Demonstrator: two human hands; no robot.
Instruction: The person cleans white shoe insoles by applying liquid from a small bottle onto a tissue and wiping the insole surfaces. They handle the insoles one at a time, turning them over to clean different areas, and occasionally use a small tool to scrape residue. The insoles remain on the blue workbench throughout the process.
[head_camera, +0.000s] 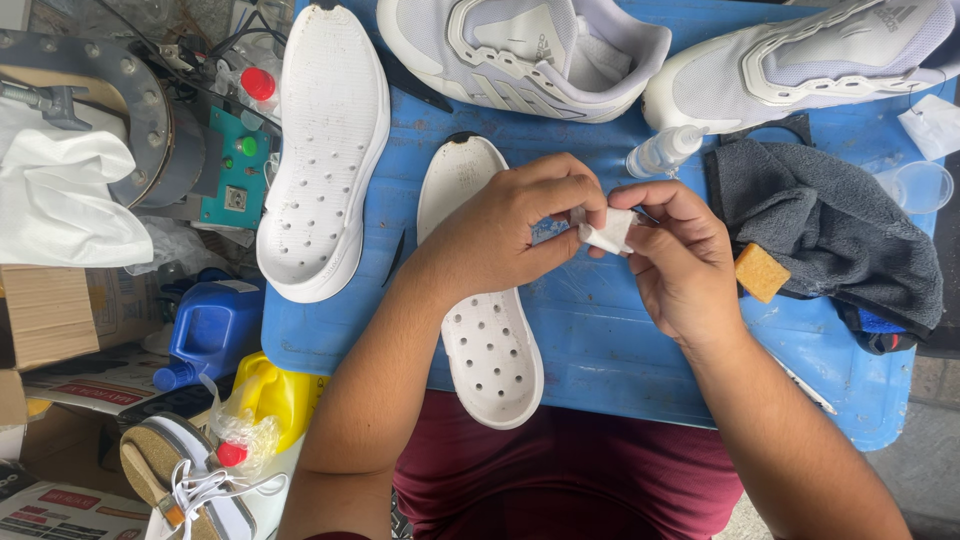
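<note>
Fingers (590, 215) of both hands around a small white wad (607, 231) above a white sole (487, 330)

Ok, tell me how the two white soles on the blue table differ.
The left sole lies fully uncovered, away from the hands; the middle sole is partly hidden under the left hand. The left sole looks thicker, with a raised rim; the middle one looks flatter. Both are white and perforated.
</note>
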